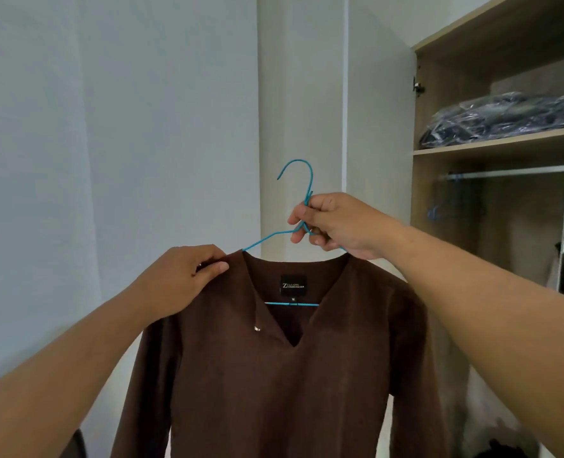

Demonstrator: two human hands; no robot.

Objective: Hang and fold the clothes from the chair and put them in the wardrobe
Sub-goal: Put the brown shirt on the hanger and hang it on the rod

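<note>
Facing an open wardrobe (492, 150) on my right, wooden, door swung out; the upper shelf is holding dark stuff in a clear plastic bag (498, 119), below it a metal rail (505, 173) with a few blue hangers (439, 209) hanging at its left end. White wall (141, 127) is filling the left and centre. Some dark fabric is showing at the far right edge, can't tell what it is.

I'm holding the brown shirt (274, 375) up in front of me, on a blue wire hanger (295, 173), left of the wardrobe opening and not yet inside it. My right hand (333, 226) is gripping the hanger at the twisted neck just under the hook, fingers curled round the wire. My left hand (184, 279) is pinching the shirt's shoulder fabric beside the neckline, thumb pressing on top. The hanger's bottom bar is showing through the V-neck; sleeves are hanging down both sides.

Black neck label (293, 285) inside the collar is reading something like "INDONESIA" after a big Z, rest too small; size "M" under it.
</note>
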